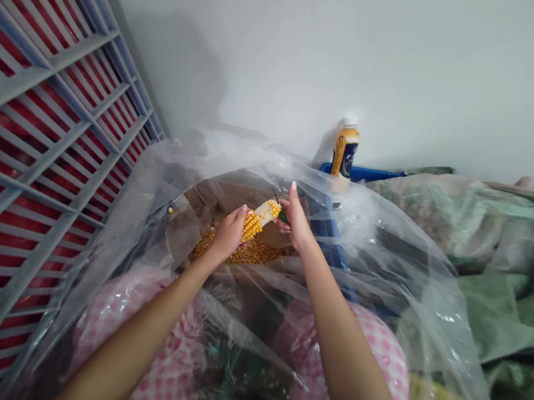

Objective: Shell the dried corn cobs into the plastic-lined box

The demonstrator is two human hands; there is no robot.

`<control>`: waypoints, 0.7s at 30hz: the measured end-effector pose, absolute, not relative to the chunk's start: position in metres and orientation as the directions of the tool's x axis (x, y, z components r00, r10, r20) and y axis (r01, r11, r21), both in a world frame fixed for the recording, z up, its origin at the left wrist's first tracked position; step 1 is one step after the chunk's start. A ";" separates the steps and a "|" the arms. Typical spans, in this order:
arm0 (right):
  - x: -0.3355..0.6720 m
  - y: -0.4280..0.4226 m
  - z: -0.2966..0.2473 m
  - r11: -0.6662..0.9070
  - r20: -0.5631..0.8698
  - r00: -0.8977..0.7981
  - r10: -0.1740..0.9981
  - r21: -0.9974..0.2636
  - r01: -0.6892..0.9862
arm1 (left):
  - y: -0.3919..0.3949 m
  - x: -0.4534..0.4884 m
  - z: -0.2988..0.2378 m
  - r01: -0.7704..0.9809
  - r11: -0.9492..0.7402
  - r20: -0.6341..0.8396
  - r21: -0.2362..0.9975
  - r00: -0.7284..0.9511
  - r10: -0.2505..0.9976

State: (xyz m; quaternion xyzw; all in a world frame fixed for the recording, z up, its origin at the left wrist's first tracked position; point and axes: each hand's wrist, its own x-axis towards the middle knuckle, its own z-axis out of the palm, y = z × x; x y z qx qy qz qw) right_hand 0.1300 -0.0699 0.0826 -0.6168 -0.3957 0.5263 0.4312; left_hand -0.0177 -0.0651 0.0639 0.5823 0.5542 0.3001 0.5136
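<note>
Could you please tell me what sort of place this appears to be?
Probably a corner of a home or farm storeroom: a bare white wall, a grey metal grille, green cloth heaped at the right, and loose corn kernels under the corn cob in the left hand.

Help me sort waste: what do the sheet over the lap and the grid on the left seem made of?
Sheet: thin clear plastic film, glossy; see-through, crinkled, bright glints.
Grid: likely painted metal, matte blue-grey; straight flat slats, though plastic is possible.
</note>
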 end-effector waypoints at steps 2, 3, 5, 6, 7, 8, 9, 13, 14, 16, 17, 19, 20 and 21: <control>0.129 -0.069 0.082 -0.372 -0.378 0.026 0.926 -0.920 -0.121 | -0.063 -0.018 0.063 0.260 0.219 -0.286 0.940 0.255 0.924; 0.128 -0.068 0.082 -0.397 -0.401 -0.005 0.916 -0.906 -0.148 | -0.062 -0.019 0.062 0.261 0.220 -0.289 0.940 0.267 0.919; 0.126 -0.068 0.081 -0.442 -0.444 -0.012 0.896 -0.886 -0.140 | -0.061 -0.020 0.061 0.321 0.167 -0.257 0.932 0.261 0.931; 0.125 -0.068 0.080 -0.459 -0.463 0.005 0.886 -0.880 -0.121 | -0.060 -0.021 0.059 0.364 0.124 -0.229 0.923 0.261 0.938; 0.123 -0.068 0.079 -0.470 -0.475 0.029 0.880 -0.877 -0.098 | -0.060 -0.022 0.057 0.404 0.078 -0.199 0.911 0.266 0.943; 0.122 -0.068 0.078 -0.469 -0.472 0.055 0.880 -0.881 -0.071 | -0.059 -0.022 0.056 0.437 0.036 -0.169 0.899 0.270 0.948; 0.121 -0.068 0.076 -0.451 -0.452 0.086 0.888 -0.892 -0.037 | -0.059 -0.023 0.054 0.463 0.000 -0.144 0.886 0.275 0.951; 0.117 -0.068 0.062 -0.276 -0.236 0.220 0.946 -0.946 0.172 | -0.063 -0.021 0.052 0.543 -0.070 -0.085 0.837 0.257 0.963; 0.117 -0.069 0.058 -0.240 -0.184 0.241 0.953 -0.944 0.228 | -0.066 -0.019 0.053 0.570 -0.066 -0.087 0.819 0.238 0.967; 0.115 -0.069 0.050 -0.207 -0.128 0.259 0.957 -0.930 0.304 | -0.073 -0.017 0.056 0.639 -0.043 -0.105 0.768 0.192 0.976; 0.114 -0.069 0.047 -0.200 -0.116 0.261 0.958 -0.925 0.324 | -0.076 -0.016 0.058 0.678 -0.036 -0.112 0.735 0.173 0.979; 0.111 -0.070 0.041 -0.194 -0.103 0.267 0.958 -0.920 0.342 | -0.083 -0.014 0.061 0.749 -0.051 -0.107 0.661 0.161 0.981; 0.109 -0.070 0.038 -0.192 -0.093 0.281 0.955 -0.918 0.347 | -0.085 -0.013 0.062 0.780 -0.071 -0.099 0.622 0.168 0.981; 0.107 -0.071 0.037 -0.193 -0.083 0.306 0.949 -0.916 0.351 | -0.086 -0.012 0.063 0.804 -0.093 -0.091 0.587 0.180 0.979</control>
